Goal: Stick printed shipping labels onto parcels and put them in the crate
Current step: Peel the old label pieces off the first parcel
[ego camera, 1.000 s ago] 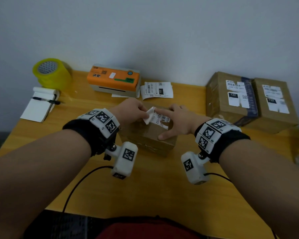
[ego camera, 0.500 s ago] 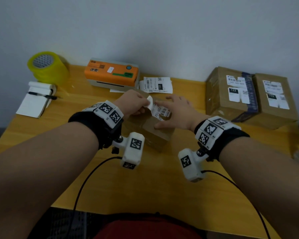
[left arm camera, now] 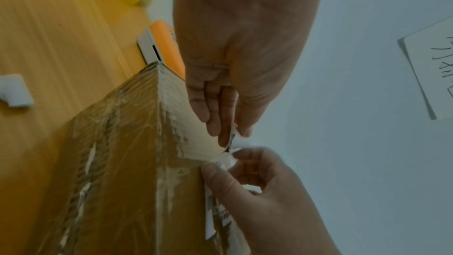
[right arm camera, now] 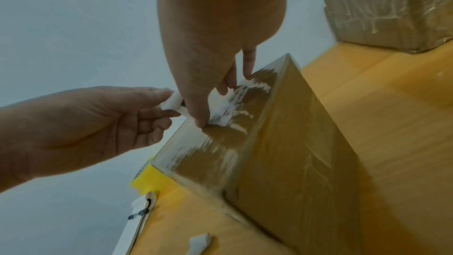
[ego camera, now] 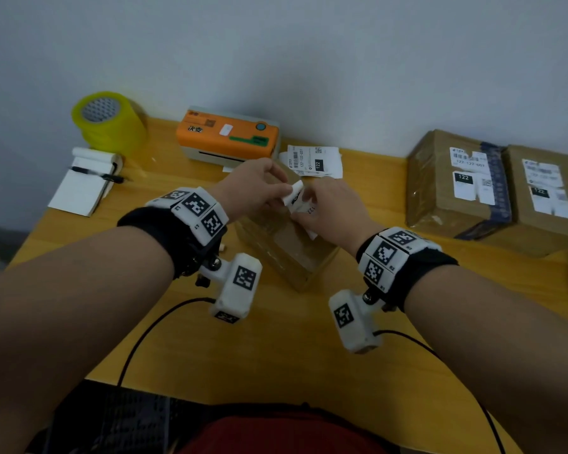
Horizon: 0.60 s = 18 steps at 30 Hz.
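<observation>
A white shipping label lies partly on top of a tape-wrapped cardboard parcel in the middle of the yellow table. The left hand pinches its curled end between thumb and fingertips, lifted off the box. The right hand rests on the parcel's top, thumb and forefinger closed on the label's other part; in the head view this hand covers most of the print, and only "122" can be read beside it. How much of the label is already stuck cannot be told. Behind the hands lie loose printed labels, reading "122-122-001" and "122" on a black patch. Left of them stands an orange and white label printer; its small markings are too blurred to read. At the right edge two labelled boxes sit touching, the nearer showing "122-122-007" and "122". A yellow tape roll and a notepad with pen occupy the far left corner.
</observation>
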### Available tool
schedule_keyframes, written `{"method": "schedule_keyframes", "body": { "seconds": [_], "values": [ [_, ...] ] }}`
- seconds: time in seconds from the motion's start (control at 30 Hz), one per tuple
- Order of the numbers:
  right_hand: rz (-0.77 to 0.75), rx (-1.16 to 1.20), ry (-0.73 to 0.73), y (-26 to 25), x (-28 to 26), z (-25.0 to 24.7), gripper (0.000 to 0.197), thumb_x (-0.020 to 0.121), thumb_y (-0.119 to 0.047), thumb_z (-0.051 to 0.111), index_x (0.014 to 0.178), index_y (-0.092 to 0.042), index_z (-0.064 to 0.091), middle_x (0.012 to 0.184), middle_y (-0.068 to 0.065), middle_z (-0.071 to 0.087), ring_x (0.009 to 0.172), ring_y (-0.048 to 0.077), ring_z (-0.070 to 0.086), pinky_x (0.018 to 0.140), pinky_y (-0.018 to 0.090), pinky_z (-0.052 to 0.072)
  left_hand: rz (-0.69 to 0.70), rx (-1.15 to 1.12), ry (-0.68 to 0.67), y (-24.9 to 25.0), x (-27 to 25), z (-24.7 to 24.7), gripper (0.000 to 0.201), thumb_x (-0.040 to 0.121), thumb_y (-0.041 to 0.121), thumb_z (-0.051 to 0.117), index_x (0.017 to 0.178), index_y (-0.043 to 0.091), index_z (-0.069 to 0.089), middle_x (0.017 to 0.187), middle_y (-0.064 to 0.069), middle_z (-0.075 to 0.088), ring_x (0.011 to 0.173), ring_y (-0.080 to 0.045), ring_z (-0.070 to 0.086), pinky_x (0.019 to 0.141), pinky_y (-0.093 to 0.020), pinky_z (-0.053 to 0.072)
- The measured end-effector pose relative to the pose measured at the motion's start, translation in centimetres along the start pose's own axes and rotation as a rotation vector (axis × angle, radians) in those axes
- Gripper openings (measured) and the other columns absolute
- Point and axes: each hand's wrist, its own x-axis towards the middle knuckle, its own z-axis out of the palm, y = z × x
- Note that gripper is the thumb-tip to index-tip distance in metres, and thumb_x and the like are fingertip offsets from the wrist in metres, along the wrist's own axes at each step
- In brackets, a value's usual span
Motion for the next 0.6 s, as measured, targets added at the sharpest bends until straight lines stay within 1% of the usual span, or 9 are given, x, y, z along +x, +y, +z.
{"method": "schedule_keyframes", "body": {
  "seconds": [0.07, 0.13, 0.23, 0.33, 0.37, 0.43, 0.5, 0.57, 0.6],
  "values": [
    [-0.001, 0.221, -0.019, 0.1, 0.4, -0.3, 0.07, 0.076, -0.036, 0.075, 0.134, -0.026, 0.038, 0.129, 0.003, 0.046, 0.116, 0.02, 0.049, 0.096, 0.037, 0.047, 0.026, 0.03, 0.002, 0.0, 0.2, 0.0, 0.026, 0.087, 0.019, 0.063, 0.111, 0.012, 0.054, 0.107, -0.007, 0.064, 0.087, -0.015, 0.066, 0.073, -0.027, 0.057],
    [-0.094, 0.279, -0.076, 0.2, 0.8, -1.1, 0.09, 0.077, -0.026, 0.076, 0.146, -0.033, 0.019, 0.143, 0.003, 0.034, 0.127, 0.019, 0.042, 0.103, 0.034, 0.042, 0.036, 0.048, -0.01, 0.0, 0.4, 0.1, 0.03, 0.086, 0.022, 0.066, 0.112, 0.013, 0.053, 0.109, -0.008, 0.063, 0.092, -0.018, 0.065, 0.082, -0.035, 0.056],
    [-0.206, 0.196, -0.123, 0.4, 1.5, -2.2, 0.072, 0.087, -0.021, 0.064, 0.146, -0.032, 0.025, 0.132, 0.0, 0.05, 0.112, 0.014, 0.051, 0.088, 0.028, 0.045, 0.057, -0.069, -0.05, 0.2, 0.3, 0.3, 0.033, 0.083, 0.026, 0.068, 0.11, 0.016, 0.052, 0.106, -0.007, 0.064, 0.093, -0.017, 0.066, 0.084, -0.034, 0.055],
    [-0.181, 0.112, -0.168, 1.1, 2.2, -2.9, 0.055, 0.09, -0.019, 0.058, 0.14, -0.03, 0.037, 0.124, 0.002, 0.059, 0.109, 0.019, 0.056, 0.087, 0.031, 0.047, 0.049, -0.059, -0.01, 0.2, 0.0, 0.3, 0.033, 0.085, 0.034, 0.064, 0.109, 0.014, 0.051, 0.101, -0.006, 0.066, 0.085, -0.011, 0.067, 0.07, -0.023, 0.055],
    [-0.197, 0.058, -0.19, 1.4, 2.4, -3.1, 0.049, 0.091, -0.018, 0.058, 0.137, -0.028, 0.044, 0.124, 0.003, 0.059, 0.111, 0.02, 0.056, 0.089, 0.032, 0.047, 0.061, 0.089, 0.013, -0.1, 0.0, 0.4, 0.039, 0.085, 0.04, 0.063, 0.111, 0.014, 0.051, 0.105, -0.005, 0.064, 0.09, -0.013, 0.065, 0.073, -0.025, 0.054],
    [-0.231, -0.032, -0.249, 1.6, 2.6, -3.4, 0.038, 0.092, -0.015, 0.055, 0.128, -0.024, 0.055, 0.12, 0.003, 0.058, 0.11, 0.021, 0.054, 0.09, 0.032, 0.044, 0.05, 0.516, 0.015, -0.9, 0.1, 0.7, 0.06, 0.08, 0.057, 0.059, 0.122, 0.016, 0.05, 0.121, -0.008, 0.055, 0.109, -0.021, 0.053, 0.091, -0.036, 0.049],
    [-0.247, -0.067, -0.277, 1.4, 2.7, -3.6, 0.026, 0.089, -0.012, 0.055, 0.112, -0.021, 0.062, 0.109, 0.003, 0.051, 0.102, 0.022, 0.052, 0.085, 0.032, 0.044, -0.031, 0.82, -0.009, -1.8, 0.1, 1.2, 0.081, 0.073, 0.073, 0.052, 0.138, 0.027, 0.036, 0.144, -0.01, 0.033, 0.131, -0.03, 0.032, 0.106, -0.05, 0.034],
    [-0.27, -0.074, -0.262, 1.1, 2.6, -3.6, 0.009, 0.083, -0.018, 0.063, 0.09, -0.022, 0.059, 0.108, 0.002, 0.045, 0.099, 0.02, 0.047, 0.085, 0.031, 0.044, -0.119, 0.866, -0.047, -2.6, 0.1, 1.7, 0.092, 0.07, 0.078, 0.05, 0.145, 0.04, 0.014, 0.155, -0.005, 0.008, 0.14, -0.036, 0.012, 0.109, -0.058, 0.022],
    [-0.285, -0.081, -0.253, 1.0, 2.6, -3.5, 0.012, 0.081, -0.022, 0.067, 0.083, -0.023, 0.055, 0.11, 0.002, 0.045, 0.101, 0.018, 0.046, 0.086, 0.03, 0.042, -0.148, 0.839, -0.067, -2.9, 0.1, 1.9, 0.094, 0.07, 0.078, 0.051, 0.146, 0.044, 0.007, 0.156, -0.005, 0.0, 0.14, -0.038, 0.008, 0.11, -0.059, 0.021]
  ]
}}
